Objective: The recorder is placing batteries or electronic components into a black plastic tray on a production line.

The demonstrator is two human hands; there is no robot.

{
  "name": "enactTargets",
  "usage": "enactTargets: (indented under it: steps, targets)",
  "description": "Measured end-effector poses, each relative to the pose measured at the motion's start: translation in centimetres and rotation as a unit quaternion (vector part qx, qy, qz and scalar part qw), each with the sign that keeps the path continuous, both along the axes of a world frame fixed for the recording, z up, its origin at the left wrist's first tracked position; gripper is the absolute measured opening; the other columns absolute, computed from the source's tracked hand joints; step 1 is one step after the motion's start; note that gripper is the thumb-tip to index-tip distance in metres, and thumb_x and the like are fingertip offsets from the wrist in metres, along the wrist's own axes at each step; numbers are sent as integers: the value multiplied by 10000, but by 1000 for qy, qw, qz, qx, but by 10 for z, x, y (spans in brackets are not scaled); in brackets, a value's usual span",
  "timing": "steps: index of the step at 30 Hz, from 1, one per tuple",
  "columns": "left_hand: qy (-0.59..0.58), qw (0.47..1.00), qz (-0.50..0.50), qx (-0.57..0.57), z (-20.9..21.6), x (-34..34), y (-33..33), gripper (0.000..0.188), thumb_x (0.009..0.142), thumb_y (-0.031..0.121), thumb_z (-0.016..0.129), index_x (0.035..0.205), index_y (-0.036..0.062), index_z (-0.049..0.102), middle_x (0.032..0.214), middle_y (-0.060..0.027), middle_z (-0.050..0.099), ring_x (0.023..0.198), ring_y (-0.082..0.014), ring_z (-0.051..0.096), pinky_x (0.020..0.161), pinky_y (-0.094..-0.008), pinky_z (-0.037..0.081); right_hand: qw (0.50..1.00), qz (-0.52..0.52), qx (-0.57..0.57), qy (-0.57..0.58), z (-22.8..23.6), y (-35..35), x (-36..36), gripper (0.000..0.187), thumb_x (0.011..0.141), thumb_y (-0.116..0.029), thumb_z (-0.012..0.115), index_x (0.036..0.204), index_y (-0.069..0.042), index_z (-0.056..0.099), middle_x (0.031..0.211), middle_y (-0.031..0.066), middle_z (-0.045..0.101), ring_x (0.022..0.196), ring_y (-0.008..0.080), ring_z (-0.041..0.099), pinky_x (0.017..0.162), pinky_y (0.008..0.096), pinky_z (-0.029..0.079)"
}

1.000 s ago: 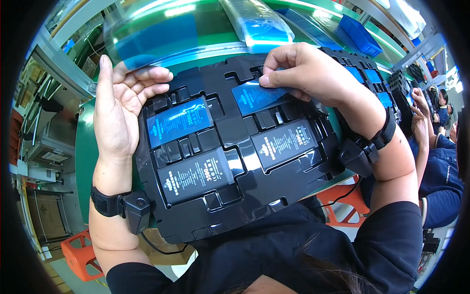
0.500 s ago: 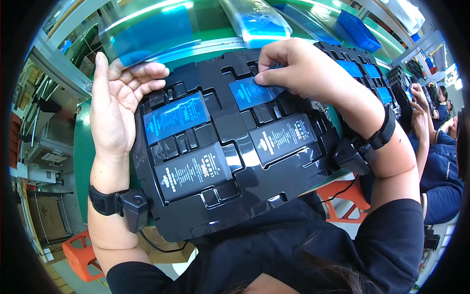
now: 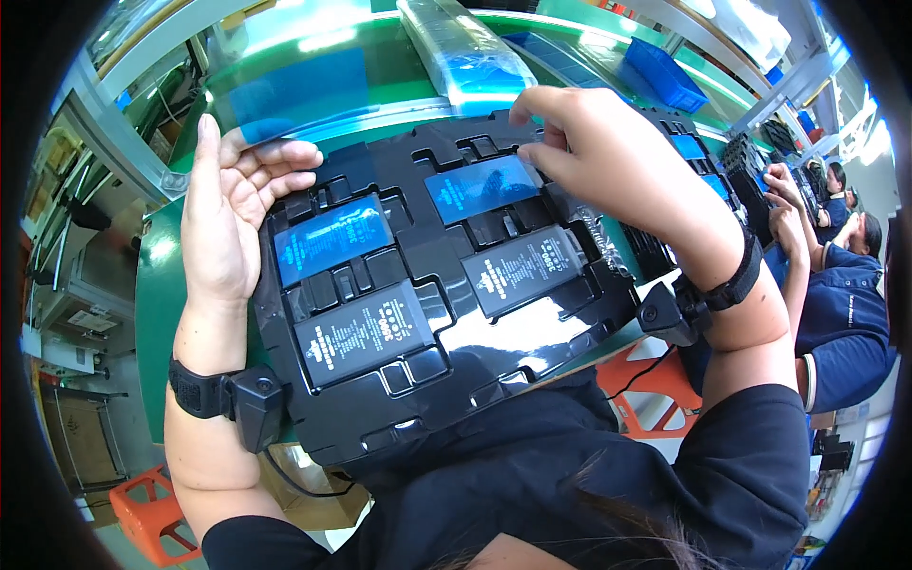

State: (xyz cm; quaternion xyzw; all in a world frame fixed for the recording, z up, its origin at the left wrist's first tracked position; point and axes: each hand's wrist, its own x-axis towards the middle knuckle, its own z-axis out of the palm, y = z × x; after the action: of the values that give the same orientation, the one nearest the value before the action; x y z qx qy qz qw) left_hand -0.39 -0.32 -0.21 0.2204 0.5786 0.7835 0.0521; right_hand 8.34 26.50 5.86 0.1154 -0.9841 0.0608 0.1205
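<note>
On the green bench mat [image 3: 180,285], black moulded plastic tray [image 3: 446,380] holds four flat battery cells, you look mid-load: left hand [image 3: 228,218] open flat steadying its left edge, right hand [image 3: 589,152] fingers pinched lightly above the far-right blue-faced cell [image 3: 480,187], empty; next, press it flush, I'd judge.

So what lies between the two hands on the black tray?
In the head view, two blue-faced battery cells sit in tray pockets between left hand and right hand.
</note>
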Motion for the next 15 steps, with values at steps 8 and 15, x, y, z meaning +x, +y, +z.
enactTargets:
  steps: [8,15]
  targets:
    - [2,1000,5,0,0,-2,1,559,961,469,301,967,-9,590,871,-168,649,857,-222,633,780,-320,496,995,97,-2,4,-21,12,3,227,745,-75,589,959,-28,646,865,168,592,862,339,586,755,405,478]
    - [28,999,-14,41,2,-2,-2,612,954,506,272,967,1,619,883,-164,659,872,-236,639,766,-314,499,987,150,54,12,-8,12,2,245,749,-37,619,991,-40,652,892,127,544,860,296,549,770,373,450]
